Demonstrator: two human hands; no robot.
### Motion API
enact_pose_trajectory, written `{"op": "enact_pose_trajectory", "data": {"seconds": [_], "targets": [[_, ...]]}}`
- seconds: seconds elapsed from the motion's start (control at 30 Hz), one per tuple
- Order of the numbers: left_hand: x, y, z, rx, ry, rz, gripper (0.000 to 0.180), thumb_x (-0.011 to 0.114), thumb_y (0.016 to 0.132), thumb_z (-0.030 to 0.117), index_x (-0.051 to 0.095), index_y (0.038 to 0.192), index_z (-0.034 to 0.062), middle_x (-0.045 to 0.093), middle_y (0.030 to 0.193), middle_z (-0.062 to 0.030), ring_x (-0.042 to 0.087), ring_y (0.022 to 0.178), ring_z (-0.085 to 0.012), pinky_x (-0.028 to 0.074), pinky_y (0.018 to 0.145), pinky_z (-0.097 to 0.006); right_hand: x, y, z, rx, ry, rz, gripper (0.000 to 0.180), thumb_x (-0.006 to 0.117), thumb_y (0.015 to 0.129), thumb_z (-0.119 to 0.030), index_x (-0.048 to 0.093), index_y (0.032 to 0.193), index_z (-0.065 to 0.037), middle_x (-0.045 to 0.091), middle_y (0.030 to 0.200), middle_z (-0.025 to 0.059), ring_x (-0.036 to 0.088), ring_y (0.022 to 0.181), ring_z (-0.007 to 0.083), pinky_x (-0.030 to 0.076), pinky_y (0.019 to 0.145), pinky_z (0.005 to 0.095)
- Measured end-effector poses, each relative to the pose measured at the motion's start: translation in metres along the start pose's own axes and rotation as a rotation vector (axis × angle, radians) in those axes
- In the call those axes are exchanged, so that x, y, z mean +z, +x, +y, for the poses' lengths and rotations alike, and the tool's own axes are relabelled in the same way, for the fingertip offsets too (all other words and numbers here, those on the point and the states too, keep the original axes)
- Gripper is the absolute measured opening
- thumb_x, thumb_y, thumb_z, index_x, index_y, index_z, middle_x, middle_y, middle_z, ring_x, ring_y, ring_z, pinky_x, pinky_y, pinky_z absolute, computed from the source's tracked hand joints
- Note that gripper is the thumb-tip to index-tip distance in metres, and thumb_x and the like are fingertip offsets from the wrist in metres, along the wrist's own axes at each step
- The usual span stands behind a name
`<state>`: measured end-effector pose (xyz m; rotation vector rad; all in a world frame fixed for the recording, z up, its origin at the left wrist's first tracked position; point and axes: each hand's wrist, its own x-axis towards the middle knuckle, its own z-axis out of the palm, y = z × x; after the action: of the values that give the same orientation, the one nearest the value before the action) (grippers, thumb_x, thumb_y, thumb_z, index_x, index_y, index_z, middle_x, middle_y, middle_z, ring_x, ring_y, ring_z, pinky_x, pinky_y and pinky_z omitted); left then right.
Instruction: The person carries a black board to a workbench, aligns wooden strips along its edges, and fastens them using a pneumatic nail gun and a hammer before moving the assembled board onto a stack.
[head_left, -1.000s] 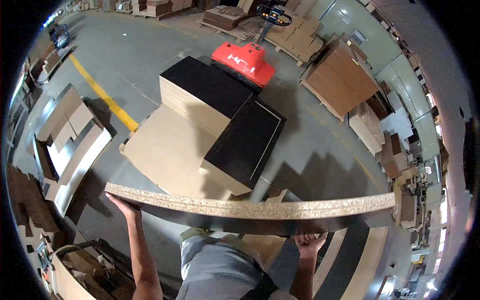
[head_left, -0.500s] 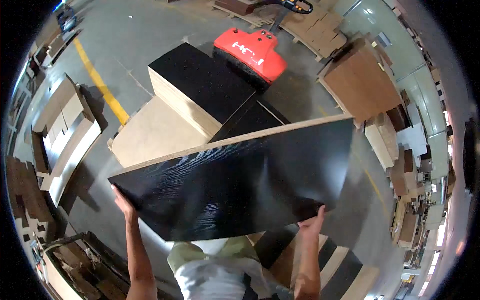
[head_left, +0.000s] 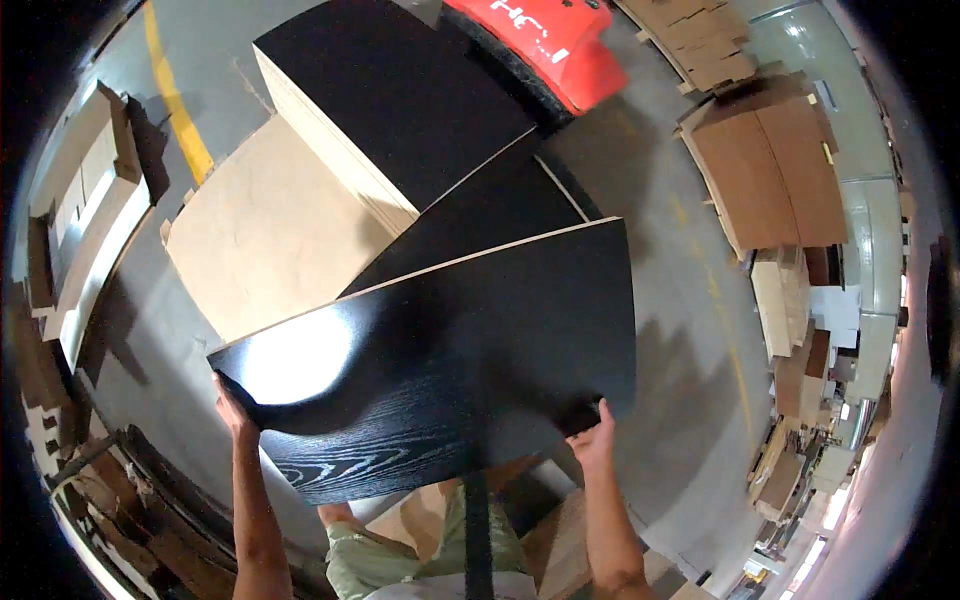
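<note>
A large black panel (head_left: 450,330) with glossy wood grain and a pale edge spans the space in front of me, held in both hands. My left hand (head_left: 236,412) grips its left end, with the fingers partly hidden under it. At the near right part of the panel, my right hand (head_left: 592,440) is closed on the edge, thumb up. Just beyond lies a black board (head_left: 455,215) set at an angle, partly covered by the panel in my view. Behind that rises a stack of black-topped boards (head_left: 390,90) with pale edges, resting on a pale wooden sheet (head_left: 270,230).
A red pallet truck (head_left: 560,50) stands past the stack. Brown cartons (head_left: 770,175) and other boards line the right side. On the left sits a low open box-like stack (head_left: 95,215) near a yellow floor line (head_left: 175,100). More boards lie by my legs.
The panel has come round to a flatter angle, its right end now further left, both hands still on it. The stack appears closer, and the pallet truck has slid toward the top edge.
</note>
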<state>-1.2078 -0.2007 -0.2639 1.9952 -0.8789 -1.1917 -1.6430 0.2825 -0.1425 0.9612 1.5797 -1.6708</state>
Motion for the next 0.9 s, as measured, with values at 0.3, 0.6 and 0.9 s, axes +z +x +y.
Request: {"op": "enact_pose_trajectory", "data": {"seconds": [0.3, 0.6, 0.9], "targets": [[0.025, 0.022, -0.078, -0.192, -0.028, 0.041, 0.102, 0.056, 0.084, 0.078, 0.058, 0.127, -0.0144, 0.066, 0.111, -0.0158, 0.061, 0.096, -0.0281, 0.049, 0.086, -0.043, 0.057, 0.087, -0.038, -0.001, -0.118, -0.002, 0.071, 0.068, 0.089, -0.041, 0.043, 0.144, -0.005, 0.045, 0.145, 0.0123, 0.045, 0.129, 0.0298, 0.036, 0.105, 0.0529], [0.068, -0.015, -0.088, -0.218, -0.111, -0.001, 0.092, 0.063, 0.081, 0.076, 0.063, 0.11, -0.0121, 0.062, 0.097, -0.0113, 0.057, 0.086, -0.0242, 0.048, 0.078, -0.041, 0.081, 0.164, -0.088, -0.045, -0.177, -0.016, 0.048, 0.069, 0.082, -0.03, 0.054, 0.122, -0.007, 0.056, 0.123, 0.0091, 0.053, 0.111, 0.0266, 0.04, 0.097, 0.0479], [0.095, -0.06, -0.068, -0.282, 0.059, 0.046, 0.1, 0.062, 0.083, 0.075, 0.061, 0.117, -0.0181, 0.066, 0.11, -0.0164, 0.061, 0.095, -0.0255, 0.049, 0.086, -0.039, 0.12, 0.202, -0.152, -0.076, -0.297, -0.065, 0.043, 0.069, 0.076, -0.032, 0.056, 0.111, -0.013, 0.057, 0.113, 0.0057, 0.055, 0.107, 0.0254, 0.043, 0.094, 0.0516]]}}
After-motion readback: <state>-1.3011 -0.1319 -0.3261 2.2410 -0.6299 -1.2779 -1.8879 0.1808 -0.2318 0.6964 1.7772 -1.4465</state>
